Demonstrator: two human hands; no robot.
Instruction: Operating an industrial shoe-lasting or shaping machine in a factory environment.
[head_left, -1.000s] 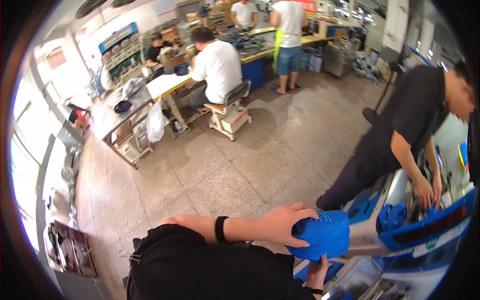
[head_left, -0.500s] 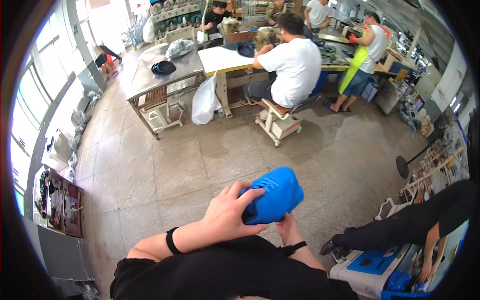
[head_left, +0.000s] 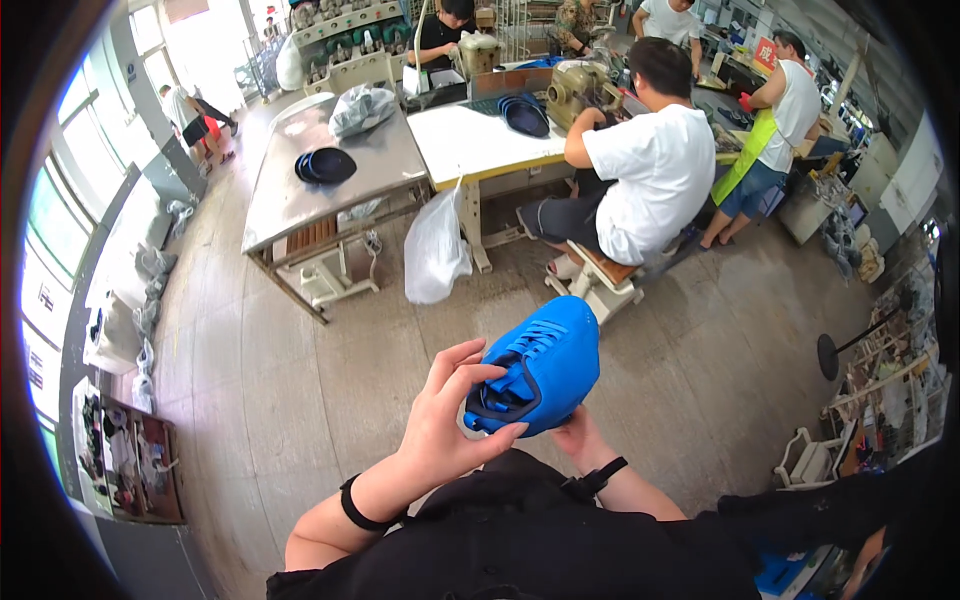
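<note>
A bright blue shoe upper (head_left: 556, 358) with laces and a dark-lined opening is held up in front of my chest, its toe pointing away from me. My left hand (head_left: 447, 408) grips it at the opening, with fingertips at the tongue and the thumb along the near rim. From below and to the right, my right hand (head_left: 578, 434) supports it; most of those fingers are hidden under the upper. No sole shows from this angle.
Ahead stands a metal table (head_left: 270, 205) with dark-blue pieces and a plastic bag. Beside it, a person in a white shirt (head_left: 655, 165) sits at a sewing machine (head_left: 580, 88). A white plastic bag (head_left: 437, 245) hangs from the worktable. Racks (head_left: 880, 375) line the right side.
The shoe upper has turned so its laces and opening now face me more. My view has shifted, with the tables appearing closer and the person at the right less visible.
</note>
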